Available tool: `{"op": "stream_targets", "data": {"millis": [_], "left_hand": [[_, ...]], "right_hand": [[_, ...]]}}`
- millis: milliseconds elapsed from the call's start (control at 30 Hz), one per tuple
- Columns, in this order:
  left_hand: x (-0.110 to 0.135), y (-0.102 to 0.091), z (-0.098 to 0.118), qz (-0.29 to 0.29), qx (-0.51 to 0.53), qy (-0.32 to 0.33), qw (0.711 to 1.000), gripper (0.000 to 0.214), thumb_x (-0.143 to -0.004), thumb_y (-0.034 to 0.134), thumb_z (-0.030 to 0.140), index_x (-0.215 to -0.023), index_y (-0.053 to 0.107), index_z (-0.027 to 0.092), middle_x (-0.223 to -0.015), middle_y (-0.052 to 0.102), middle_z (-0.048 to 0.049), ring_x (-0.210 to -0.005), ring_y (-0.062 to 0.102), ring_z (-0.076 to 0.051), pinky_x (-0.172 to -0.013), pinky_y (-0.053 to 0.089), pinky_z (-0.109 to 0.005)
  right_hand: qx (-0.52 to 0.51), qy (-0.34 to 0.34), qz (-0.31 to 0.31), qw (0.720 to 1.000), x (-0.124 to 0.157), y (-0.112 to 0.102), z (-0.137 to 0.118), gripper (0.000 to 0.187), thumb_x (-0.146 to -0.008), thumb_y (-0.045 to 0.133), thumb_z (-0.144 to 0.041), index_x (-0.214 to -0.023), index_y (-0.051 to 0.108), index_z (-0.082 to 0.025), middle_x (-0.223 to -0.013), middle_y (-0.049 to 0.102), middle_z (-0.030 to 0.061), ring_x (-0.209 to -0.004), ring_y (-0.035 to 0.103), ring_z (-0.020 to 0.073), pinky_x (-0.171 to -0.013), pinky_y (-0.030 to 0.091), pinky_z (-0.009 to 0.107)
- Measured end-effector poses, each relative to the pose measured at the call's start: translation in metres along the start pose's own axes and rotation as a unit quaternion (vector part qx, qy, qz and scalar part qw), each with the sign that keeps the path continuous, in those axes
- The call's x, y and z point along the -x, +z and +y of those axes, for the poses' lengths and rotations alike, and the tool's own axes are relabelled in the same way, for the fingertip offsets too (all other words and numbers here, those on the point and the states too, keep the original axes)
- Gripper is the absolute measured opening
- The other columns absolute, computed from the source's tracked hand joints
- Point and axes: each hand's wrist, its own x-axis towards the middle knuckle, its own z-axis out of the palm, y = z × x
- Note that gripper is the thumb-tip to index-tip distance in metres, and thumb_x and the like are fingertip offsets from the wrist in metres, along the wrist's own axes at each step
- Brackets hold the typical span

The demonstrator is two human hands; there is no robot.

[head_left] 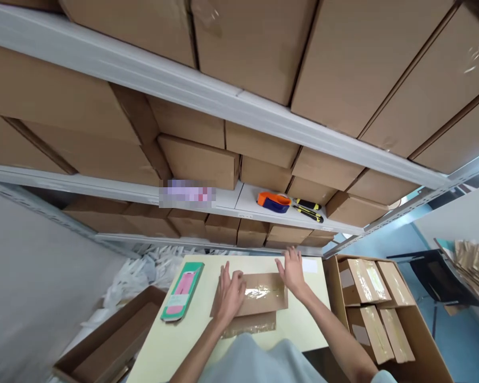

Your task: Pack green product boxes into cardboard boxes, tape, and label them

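A small brown cardboard box (263,304) lies on the pale yellow table in front of me, with shiny clear tape along its top. One taped flap or second piece of cardboard (255,323) shows at its near side. My left hand (230,293) rests over the box's left end, fingers apart. At the right end is my right hand (292,270), its fingers spread and its thumb close to the box's edge; whether it touches is hard to tell. Neither hand grips anything. To the left lies a green package (195,274) with a pink item in its window.
Taped boxes sit in a large open carton (427,346) at right. An open carton (107,340) stands at lower left, by white plastic bags (133,276). The shelf (247,199) ahead holds boxes, an orange-and-blue tape dispenser (274,202) and yellow-black cutters (309,213).
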Motion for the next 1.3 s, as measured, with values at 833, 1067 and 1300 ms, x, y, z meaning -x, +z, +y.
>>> {"op": "stream_targets", "data": {"millis": [833, 1067, 1300], "left_hand": [[-0.075, -0.010, 0.171, 0.075, 0.198, 0.071, 0.975, 0.030, -0.105, 0.061, 0.027, -0.133, 0.071, 0.022, -0.138, 0.077, -0.0174, -0.131, 0.076, -0.034, -0.119, 0.062, -0.057], [0.019, -0.025, 0.131, -0.018, 0.270, -0.018, 0.962, 0.027, -0.102, 0.072, 0.041, -0.122, 0.074, 0.023, -0.122, 0.078, -0.0110, -0.096, 0.079, -0.023, -0.093, 0.071, -0.043], [0.063, -0.040, 0.109, -0.112, 0.233, -0.054, 0.964, 0.034, -0.099, 0.071, 0.052, -0.113, 0.076, 0.022, -0.116, 0.075, -0.0097, -0.081, 0.068, -0.019, -0.071, 0.062, -0.033]], "right_hand": [[0.003, 0.025, -0.040, 0.999, -0.163, -0.069, -0.078, 0.045, -0.110, 0.059, -0.033, -0.150, 0.057, -0.012, -0.137, 0.078, 0.0266, -0.125, 0.078, 0.0382, -0.112, 0.059, 0.052], [-0.426, 0.073, -0.040, 0.901, 0.026, -0.033, -0.060, 0.057, -0.100, 0.072, -0.071, -0.126, 0.067, -0.020, -0.123, 0.082, 0.0122, -0.116, 0.076, 0.0286, -0.113, 0.063, 0.048], [-0.477, 0.128, -0.101, 0.863, 0.094, -0.028, -0.072, 0.065, -0.098, 0.077, -0.076, -0.133, 0.072, -0.022, -0.128, 0.083, 0.0107, -0.125, 0.077, 0.0279, -0.121, 0.060, 0.046]]}}
